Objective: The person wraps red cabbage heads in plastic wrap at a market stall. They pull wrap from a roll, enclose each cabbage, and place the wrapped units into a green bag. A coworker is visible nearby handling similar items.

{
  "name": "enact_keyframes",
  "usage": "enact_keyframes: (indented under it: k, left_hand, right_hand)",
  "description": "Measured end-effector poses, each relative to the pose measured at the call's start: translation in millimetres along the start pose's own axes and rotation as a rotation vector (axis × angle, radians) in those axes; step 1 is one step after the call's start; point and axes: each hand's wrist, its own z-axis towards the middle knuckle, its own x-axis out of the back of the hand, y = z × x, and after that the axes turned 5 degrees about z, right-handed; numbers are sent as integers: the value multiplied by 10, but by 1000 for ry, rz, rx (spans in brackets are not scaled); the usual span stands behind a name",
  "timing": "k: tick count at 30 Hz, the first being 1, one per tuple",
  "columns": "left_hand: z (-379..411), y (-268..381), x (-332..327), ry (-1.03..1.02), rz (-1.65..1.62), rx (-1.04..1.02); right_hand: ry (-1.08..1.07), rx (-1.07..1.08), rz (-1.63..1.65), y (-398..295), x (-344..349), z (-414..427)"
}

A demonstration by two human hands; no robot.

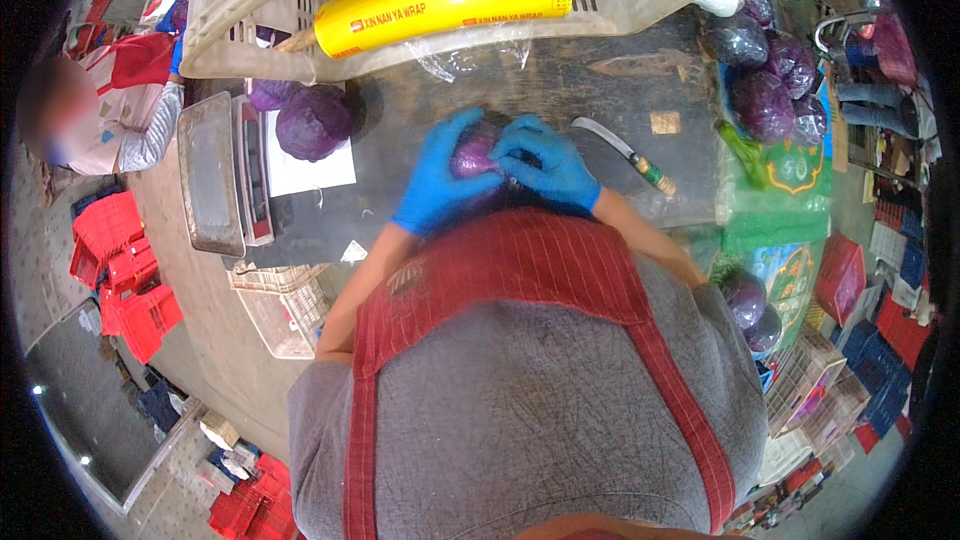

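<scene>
Between my hands, close against the apron, sits a red cabbage (pixel 474 153) with a glossy surface that looks wrapped in cling film. My left hand (pixel 437 174), in a blue glove, cups its left side with the thumb across the front. The blue-gloved right hand (pixel 549 168) curls its fingers against the right side; whether they pinch film there is hidden. Right of that hand, a curved knife (pixel 624 150) with a green-bound wooden handle lies on the dark tabletop (pixel 420 101). Unwrapped red cabbages (pixel 313 124) rest at the left on white paper (pixel 300 176).
A yellow roll of cling film (pixel 446 4) on a wooden rod spans a white plastic crate (pixel 247 52), a loose film end hanging down. Wrapped cabbages (pixel 761 105) pile up at the right. A scale (pixel 214 172) stands left, near another person (pixel 124 105). Red crates (pixel 124 262) lie beyond.
</scene>
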Motion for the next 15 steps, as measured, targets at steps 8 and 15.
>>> enact_keyframes:
  k: [8,15]
  left_hand:
    - [-5,27,9,28,15,33]
    - [62,58,-37,55,166,-45]
  right_hand:
    - [-15,-104,158,61,-18,-44]
    - [-88,-218,365,93,92,-42]
